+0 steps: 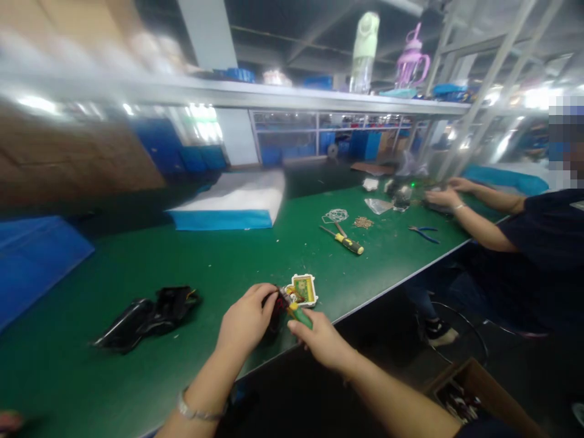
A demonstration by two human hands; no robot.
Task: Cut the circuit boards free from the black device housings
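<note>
My right hand (322,340) is closed round a tool with green and yellow handles (300,315), which look like those of pliers or cutters. Its metal head points toward my left hand (249,319), whose thumb and fingers pinch a small dark part with wires, mostly hidden. Just beyond the tool lies a white housing (314,291) with a green circuit board (301,287) inside and thin coloured wires at its left. To the left, black plastic shells (146,319) rest on the green tabletop (219,261).
A yellow-and-black screwdriver (349,244), a pile of small brass-coloured pieces (364,222), white cord (336,215) and blue pliers (425,233) lie to the right. A blue tray (223,219) stands behind. At right, a co-worker's hands (444,196) handle something. A shelf (274,94) runs overhead.
</note>
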